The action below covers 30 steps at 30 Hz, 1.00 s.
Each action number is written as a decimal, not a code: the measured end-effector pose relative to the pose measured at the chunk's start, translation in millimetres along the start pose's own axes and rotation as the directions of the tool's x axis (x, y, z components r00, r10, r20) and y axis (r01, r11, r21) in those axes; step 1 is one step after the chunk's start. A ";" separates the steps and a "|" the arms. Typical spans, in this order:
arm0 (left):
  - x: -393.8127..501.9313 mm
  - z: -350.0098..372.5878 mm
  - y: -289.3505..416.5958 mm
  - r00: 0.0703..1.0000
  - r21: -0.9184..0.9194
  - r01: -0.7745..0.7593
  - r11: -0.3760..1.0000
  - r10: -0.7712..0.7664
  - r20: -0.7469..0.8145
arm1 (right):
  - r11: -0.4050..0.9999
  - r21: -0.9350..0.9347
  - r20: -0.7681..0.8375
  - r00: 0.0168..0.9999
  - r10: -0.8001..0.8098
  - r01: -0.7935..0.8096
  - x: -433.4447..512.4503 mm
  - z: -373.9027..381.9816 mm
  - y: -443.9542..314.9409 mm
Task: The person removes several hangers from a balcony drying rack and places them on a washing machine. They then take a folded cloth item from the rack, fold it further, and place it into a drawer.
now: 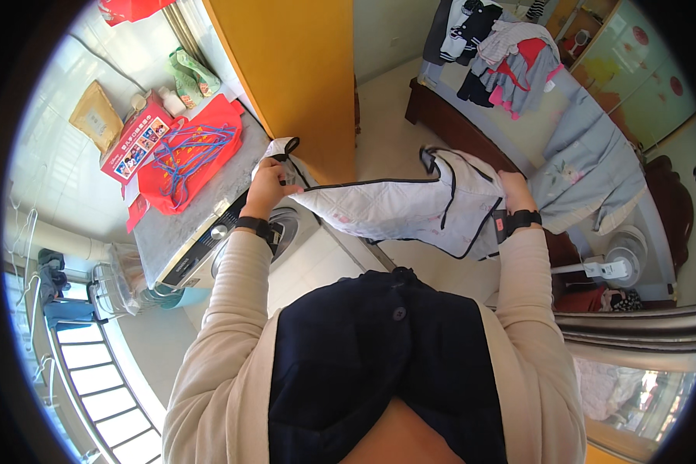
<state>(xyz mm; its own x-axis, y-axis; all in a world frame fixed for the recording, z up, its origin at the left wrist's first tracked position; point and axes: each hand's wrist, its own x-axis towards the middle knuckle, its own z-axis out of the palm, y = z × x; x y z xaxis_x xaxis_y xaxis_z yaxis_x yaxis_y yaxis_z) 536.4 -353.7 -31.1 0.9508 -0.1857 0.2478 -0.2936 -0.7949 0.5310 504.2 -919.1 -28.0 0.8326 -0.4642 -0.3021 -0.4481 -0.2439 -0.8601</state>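
Note:
A white quilted cloth piece with black binding (pixel 383 203) is stretched between both hands in front of my chest. It looks like a small garment or cover, with black ties and a faint pink print. My left hand (pixel 267 185) grips its left end, where a bit of the cloth and a black loop stick up above the fingers. At the other end, my right hand (pixel 511 191) holds the cloth's edge, the fingers partly hidden behind the fabric. The middle sags a little and hangs above the tiled floor (pixel 307 264).
At left stands a front-loading washing machine (pixel 194 255), a red bag (pixel 209 151) with blue cords and a printed box (pixel 139 139) on top. An orange door (pixel 290 75) rises ahead. A bed (pixel 522 124) at right bears piled clothes (pixel 516 64); a white fan (pixel 612 267) stands beside it.

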 end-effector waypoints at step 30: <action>23.9 103.5 102.8 0.891 -0.019 0.196 0.980 -0.170 0.422 | 0.766 0.407 -0.151 0.864 -0.481 0.498 -56.6 31.0 -98.8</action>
<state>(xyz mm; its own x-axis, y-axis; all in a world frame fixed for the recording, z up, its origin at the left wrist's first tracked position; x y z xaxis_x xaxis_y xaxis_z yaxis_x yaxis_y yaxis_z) 539.1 -499.6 -54.5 0.9382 -0.2739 -0.2114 -0.1033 -0.8049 0.5843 511.5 -842.4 61.3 0.8852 -0.4127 0.2146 0.2034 -0.0715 -0.9765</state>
